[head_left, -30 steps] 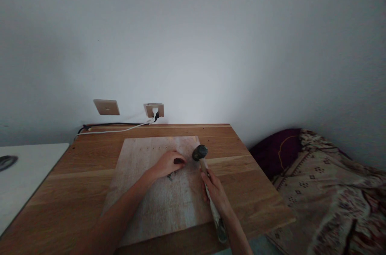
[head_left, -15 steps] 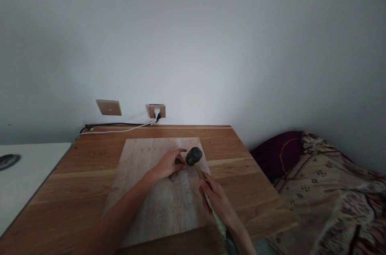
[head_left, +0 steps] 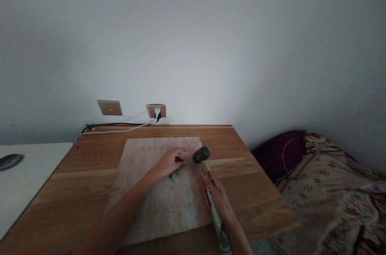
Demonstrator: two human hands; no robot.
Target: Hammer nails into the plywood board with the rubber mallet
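My right hand (head_left: 217, 192) is wrapped round the handle of a hammer (head_left: 202, 154). The dark head of the hammer is raised over the right side of a pale wooden board (head_left: 163, 215). Over the upper right part of that board is my left hand (head_left: 171, 162), its fingers curled and its thumb drawn in as in a pinch. Whatever sits at the fingertips is too small to make out. Small dark pieces, perhaps nails (head_left: 172, 176), lie on the board just below the left hand. A row of small dark points (head_left: 155, 148) runs along the board's far edge.
The board lies on a brown wooden table (head_left: 241, 170) against a wall. White and black cables (head_left: 120, 131) run along the back to a wall socket (head_left: 157, 111). A white surface (head_left: 30, 182) stands at the left, patterned bedding (head_left: 328, 194) at the right.
The hammer and my right hand have shifted slightly to the right, away from my left hand. My left hand stays at nearly the same spot, its fingers slightly moved.
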